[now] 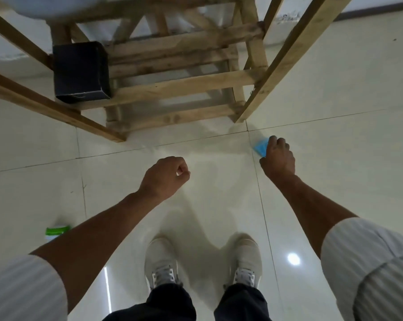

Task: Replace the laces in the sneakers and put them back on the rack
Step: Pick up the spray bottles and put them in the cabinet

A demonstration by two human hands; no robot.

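I stand on a pale tiled floor facing a wooden slatted rack (172,86). No loose sneakers show on its visible shelves. My left hand (164,177) hangs curled into a fist over the floor, and nothing shows in it. Further right, my right hand (278,156) has its fingers curled over a small blue packet (260,147), which peeks out at the fingertips. Below are my own feet in white laced sneakers, the left foot's sneaker (161,262) and the right foot's sneaker (245,258), under dark trouser legs.
A black box (81,72) sits on the rack's left side. A white rounded object (33,5) shows at the top left. A green-and-white container (56,231) lies on the floor beside my left arm. The rack's slanted legs reach the floor on both sides.
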